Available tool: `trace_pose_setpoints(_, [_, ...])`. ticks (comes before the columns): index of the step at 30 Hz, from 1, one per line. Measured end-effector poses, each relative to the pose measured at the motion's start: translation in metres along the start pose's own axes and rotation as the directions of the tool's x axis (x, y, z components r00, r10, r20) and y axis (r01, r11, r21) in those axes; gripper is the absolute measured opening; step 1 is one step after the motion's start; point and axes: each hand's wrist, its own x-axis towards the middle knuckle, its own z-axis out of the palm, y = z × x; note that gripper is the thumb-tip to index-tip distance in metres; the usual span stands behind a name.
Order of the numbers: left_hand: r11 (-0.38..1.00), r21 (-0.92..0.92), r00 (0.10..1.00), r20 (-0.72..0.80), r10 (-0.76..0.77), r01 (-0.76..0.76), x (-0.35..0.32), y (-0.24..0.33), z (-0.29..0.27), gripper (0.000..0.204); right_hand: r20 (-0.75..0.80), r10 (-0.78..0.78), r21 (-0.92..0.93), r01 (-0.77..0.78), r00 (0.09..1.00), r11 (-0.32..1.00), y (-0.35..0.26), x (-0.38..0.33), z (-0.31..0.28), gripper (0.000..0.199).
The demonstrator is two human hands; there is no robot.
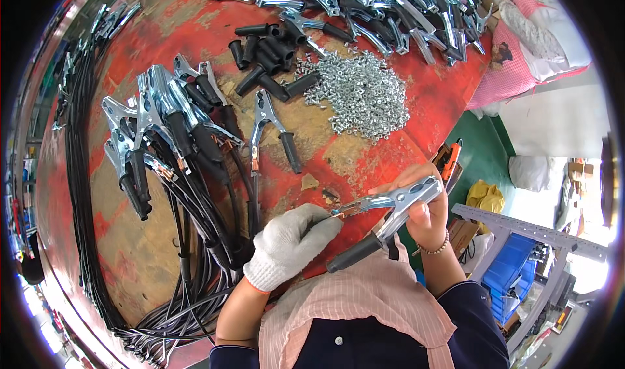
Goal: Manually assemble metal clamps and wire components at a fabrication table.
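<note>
My left hand (286, 244), in a white knitted glove, is closed in a pinch on a cable end with a coppery tip (336, 213); the cable behind it is mostly hidden by the glove. That tip meets the bare metal handle of a silver spring clamp (402, 198). My bare right hand (428, 220), a beaded bracelet at its wrist, is closed around the clamp near its jaws. On the clamp's other handle sits a black sleeve (355, 253), pointing down to the left. Beyond my hands lies another clamp (265, 112) with one sleeved handle and a cable at the other.
Several clamps with cables (153, 112) lie at left, beside a long black cable bundle (81, 174). Black sleeves (265, 56) and a heap of small metal nuts or screws (364, 92) sit mid-table. More clamps (390, 17) pile at the far edge. Blue bins (514, 271) stand right.
</note>
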Motion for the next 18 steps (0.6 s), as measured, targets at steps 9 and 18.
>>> trace_pose_setpoints(9, [0.933,-0.341,0.993,0.057,-0.102,0.115,-0.002,0.004,-0.012,0.019,-0.059,0.009,-0.013,-0.01,0.998,1.0,-0.005,0.001,0.001,0.059])
trace_pose_setpoints(18, [0.977,-0.209,0.996,0.067,0.062,-0.046,-0.001,-0.004,-0.008,0.021,-0.024,-0.015,0.103,0.017,1.0,0.995,-0.004,0.0,-0.002,0.048])
